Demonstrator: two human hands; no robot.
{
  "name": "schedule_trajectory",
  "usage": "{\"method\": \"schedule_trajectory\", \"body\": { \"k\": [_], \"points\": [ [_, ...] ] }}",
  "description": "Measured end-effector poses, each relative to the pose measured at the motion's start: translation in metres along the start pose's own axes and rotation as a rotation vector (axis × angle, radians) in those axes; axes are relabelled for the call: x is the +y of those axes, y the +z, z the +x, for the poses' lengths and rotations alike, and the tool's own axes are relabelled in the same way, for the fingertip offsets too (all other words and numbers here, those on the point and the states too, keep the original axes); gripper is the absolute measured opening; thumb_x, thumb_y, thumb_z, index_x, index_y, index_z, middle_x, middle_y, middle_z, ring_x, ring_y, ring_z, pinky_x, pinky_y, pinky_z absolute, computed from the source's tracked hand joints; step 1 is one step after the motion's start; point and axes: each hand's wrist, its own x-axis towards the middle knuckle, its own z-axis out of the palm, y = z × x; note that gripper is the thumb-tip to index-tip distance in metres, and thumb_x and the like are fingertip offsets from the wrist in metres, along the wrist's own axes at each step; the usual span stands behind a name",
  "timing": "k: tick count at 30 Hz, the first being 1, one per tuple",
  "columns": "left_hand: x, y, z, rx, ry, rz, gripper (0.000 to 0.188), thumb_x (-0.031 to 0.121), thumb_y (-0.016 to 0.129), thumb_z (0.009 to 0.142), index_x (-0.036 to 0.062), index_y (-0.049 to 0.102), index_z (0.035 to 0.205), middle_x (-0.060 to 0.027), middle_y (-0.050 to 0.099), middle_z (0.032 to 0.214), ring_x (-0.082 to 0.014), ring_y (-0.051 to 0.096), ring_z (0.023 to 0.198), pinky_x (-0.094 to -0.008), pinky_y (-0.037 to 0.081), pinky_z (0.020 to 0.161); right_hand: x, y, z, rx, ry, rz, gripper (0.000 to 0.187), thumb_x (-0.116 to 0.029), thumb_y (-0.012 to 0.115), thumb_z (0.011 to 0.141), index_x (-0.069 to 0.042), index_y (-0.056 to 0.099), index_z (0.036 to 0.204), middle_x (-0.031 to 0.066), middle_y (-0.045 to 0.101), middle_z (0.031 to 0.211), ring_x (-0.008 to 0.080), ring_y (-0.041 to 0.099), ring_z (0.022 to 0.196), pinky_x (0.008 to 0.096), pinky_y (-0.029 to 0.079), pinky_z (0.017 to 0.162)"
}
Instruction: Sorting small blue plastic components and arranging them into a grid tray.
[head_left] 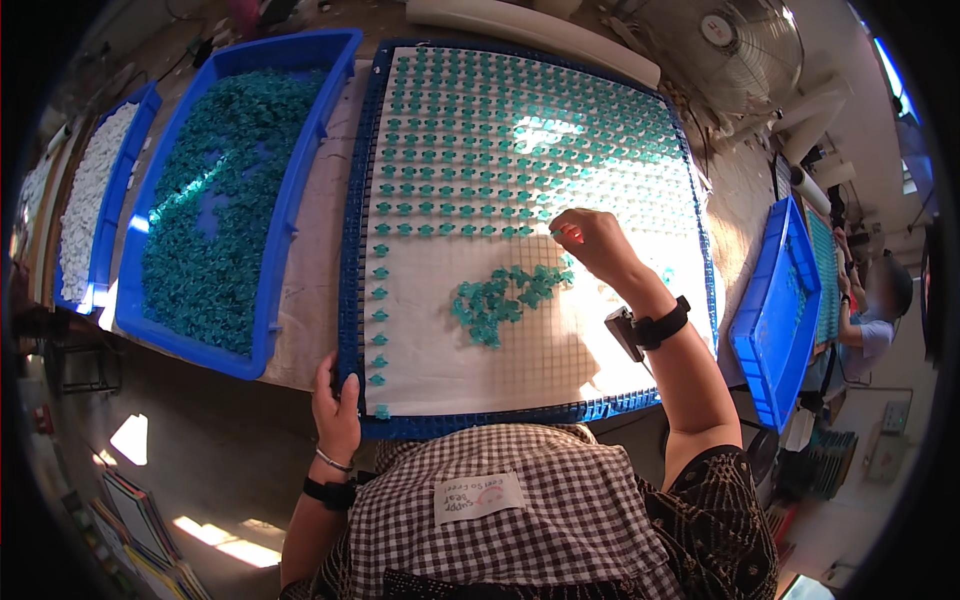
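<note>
A wide blue grid frame [352, 300] lies in front of me, covered by a white sheet [420, 340]. Rows of small teal translucent flower-shaped pieces [446, 170] fill its far part, and a single column runs down its left side. Over the near end of those rows, my right hand [597, 243] is closed in a pinch; whatever lies between its fingertips is hidden. A loose pile of teal pieces [500, 300] sits on the sheet just below that hand. At the frame's near left corner, my left hand [337, 412] grips the edge, thumb on the inner side.
Left of the frame stands a blue bin [265, 300] of teal pieces, with another blue bin [100, 255] of white pieces beyond. A blue tray [768, 330] is at right, near another person [872, 325]. A fan [735, 50] and a white roll [540, 38] are behind.
</note>
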Motion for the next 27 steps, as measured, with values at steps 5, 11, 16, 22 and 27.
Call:
{"method": "schedule_trajectory", "body": {
  "k": [5,11,16,22,27],
  "points": [
    [-0.001,0.001,0.0,0.011,0.009,0.008,0.049,0.025,0.055,0.092,-0.0066,0.043,0.128,-0.0154,0.054,0.12,-0.0209,0.052,0.109,-0.033,0.04,0.096,0.003,0.011,0.005,0.03,-0.009,0.034,0.016,-0.01,0.061,0.085,-0.005,0.068,0.099,0.0144,0.067,0.092,0.0276,0.065,0.083,0.0361,0.052,0.075],
    [0.003,0.001,0.0,0.001,-0.003,0.018,0.049,0.024,0.055,0.092,-0.0068,0.042,0.128,-0.0154,0.054,0.119,-0.0208,0.052,0.108,-0.0328,0.04,0.095,0.003,0.014,0.007,0.035,-0.077,-0.008,0.016,-0.012,0.062,0.084,-0.006,0.068,0.097,0.0131,0.064,0.095,0.0313,0.062,0.083,0.0386,0.05,0.076],
    [-0.001,0.0,0.0,0.005,-0.001,0.007,0.047,0.024,0.054,0.093,-0.0062,0.043,0.128,-0.0152,0.054,0.119,-0.0205,0.053,0.107,-0.0324,0.041,0.094,-0.009,0.011,0.004,0.092,-0.044,0.016,0.017,-0.016,0.065,0.083,-0.007,0.068,0.098,0.0089,0.062,0.095,0.0287,0.06,0.088,0.0395,0.048,0.08],
    [-0.004,0.0,0.0,0.0,0.003,-0.009,0.048,0.024,0.055,0.093,-0.0061,0.043,0.128,-0.0153,0.054,0.119,-0.0207,0.052,0.108,-0.0327,0.041,0.095,-0.012,0.024,0.015,0.103,-0.21,-0.261,0.011,-0.02,0.067,0.081,-0.013,0.069,0.089,0.0031,0.065,0.089,0.0213,0.056,0.094,0.0371,0.036,0.089],
    [-0.004,0.0,-0.001,0.012,0.001,-0.014,0.049,0.025,0.055,0.093,-0.0062,0.043,0.128,-0.0152,0.054,0.119,-0.0208,0.052,0.108,-0.0331,0.041,0.095,-0.013,0.023,0.017,0.085,-0.212,-0.316,0.007,-0.019,0.067,0.08,-0.013,0.069,0.085,0.0024,0.066,0.081,0.0202,0.057,0.089,0.0368,0.035,0.087]
  ]
}}
